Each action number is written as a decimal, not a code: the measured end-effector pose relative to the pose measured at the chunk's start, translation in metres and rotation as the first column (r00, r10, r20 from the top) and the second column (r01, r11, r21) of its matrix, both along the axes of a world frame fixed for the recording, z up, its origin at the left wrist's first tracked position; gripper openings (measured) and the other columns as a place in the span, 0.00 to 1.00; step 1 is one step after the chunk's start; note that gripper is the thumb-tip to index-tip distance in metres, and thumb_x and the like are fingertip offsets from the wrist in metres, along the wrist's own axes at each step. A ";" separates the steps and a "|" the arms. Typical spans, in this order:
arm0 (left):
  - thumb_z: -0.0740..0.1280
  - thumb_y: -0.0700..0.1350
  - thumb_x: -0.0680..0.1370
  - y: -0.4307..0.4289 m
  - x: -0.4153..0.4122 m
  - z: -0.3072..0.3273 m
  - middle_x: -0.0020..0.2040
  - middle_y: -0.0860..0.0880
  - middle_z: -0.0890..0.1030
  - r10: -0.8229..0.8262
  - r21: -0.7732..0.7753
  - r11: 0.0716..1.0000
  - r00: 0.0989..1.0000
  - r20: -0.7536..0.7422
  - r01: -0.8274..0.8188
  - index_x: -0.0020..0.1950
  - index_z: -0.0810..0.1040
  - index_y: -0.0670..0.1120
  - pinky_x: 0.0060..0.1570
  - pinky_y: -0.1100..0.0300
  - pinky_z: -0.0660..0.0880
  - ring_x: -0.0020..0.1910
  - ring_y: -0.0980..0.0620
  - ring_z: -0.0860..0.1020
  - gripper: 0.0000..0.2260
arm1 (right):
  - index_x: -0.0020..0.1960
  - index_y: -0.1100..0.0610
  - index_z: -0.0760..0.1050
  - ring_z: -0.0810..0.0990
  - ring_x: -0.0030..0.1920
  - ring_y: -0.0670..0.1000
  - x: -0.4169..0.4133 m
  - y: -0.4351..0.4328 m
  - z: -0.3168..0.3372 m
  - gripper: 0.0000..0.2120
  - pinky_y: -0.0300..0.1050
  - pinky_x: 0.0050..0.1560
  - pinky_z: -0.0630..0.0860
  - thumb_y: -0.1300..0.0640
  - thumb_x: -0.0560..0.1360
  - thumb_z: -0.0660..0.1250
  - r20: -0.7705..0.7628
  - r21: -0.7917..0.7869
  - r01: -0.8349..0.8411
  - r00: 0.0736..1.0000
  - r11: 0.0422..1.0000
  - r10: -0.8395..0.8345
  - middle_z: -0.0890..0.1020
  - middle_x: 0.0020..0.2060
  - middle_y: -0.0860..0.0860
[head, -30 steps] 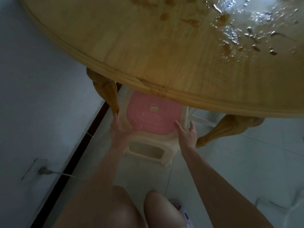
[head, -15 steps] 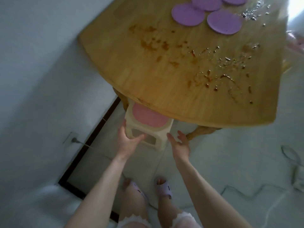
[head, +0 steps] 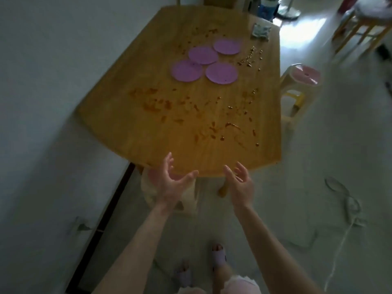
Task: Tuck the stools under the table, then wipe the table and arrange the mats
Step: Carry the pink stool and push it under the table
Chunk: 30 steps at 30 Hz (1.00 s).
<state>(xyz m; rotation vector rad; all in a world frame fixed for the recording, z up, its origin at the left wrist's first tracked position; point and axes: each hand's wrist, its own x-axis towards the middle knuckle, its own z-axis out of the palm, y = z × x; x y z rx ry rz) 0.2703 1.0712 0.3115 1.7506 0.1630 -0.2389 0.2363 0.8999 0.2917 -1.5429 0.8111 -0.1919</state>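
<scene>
Head view: left hand [head: 169,187] and right hand [head: 241,185] were both spread wide, each grip empty, raised at the near edge of the surface [head: 148,128]. Near stool [head: 188,198] sat just below and behind the left hand, mostly under the surface. Second stool [head: 301,81] stood far ahead-right of the right hand, outside the edge. Four purple mats [head: 220,73] lay far ahead, overlapping among stains.

Mats [head: 204,60] and stains crowd tabletop [head: 148,128]
</scene>
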 end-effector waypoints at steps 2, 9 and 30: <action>0.76 0.57 0.67 -0.032 0.010 0.007 0.72 0.53 0.64 -0.080 0.010 0.997 0.997 0.004 0.080 0.76 0.57 0.54 0.65 0.49 0.68 0.70 0.52 0.64 0.43 | 0.69 0.53 0.69 0.75 0.60 0.51 0.000 -0.028 0.010 0.28 0.37 0.48 0.75 0.47 0.73 0.71 0.021 -0.011 0.066 0.998 0.998 -0.065 0.75 0.65 0.53; 0.75 0.54 0.68 -0.175 0.049 0.031 0.71 0.54 0.65 -0.210 -0.067 0.974 0.974 0.084 0.215 0.74 0.59 0.57 0.58 0.59 0.68 0.67 0.56 0.65 0.39 | 0.68 0.55 0.70 0.76 0.58 0.49 0.009 -0.143 0.036 0.26 0.34 0.46 0.74 0.51 0.73 0.71 0.129 0.021 0.268 0.955 0.963 -0.268 0.76 0.62 0.52; 0.74 0.57 0.64 -0.682 0.195 0.037 0.68 0.51 0.70 -0.328 -0.185 0.922 0.940 0.099 0.341 0.74 0.62 0.52 0.64 0.50 0.70 0.66 0.51 0.70 0.41 | 0.67 0.54 0.71 0.77 0.57 0.52 0.136 -0.621 0.044 0.24 0.39 0.51 0.73 0.54 0.73 0.72 0.221 0.005 0.468 0.861 0.883 -0.458 0.77 0.59 0.53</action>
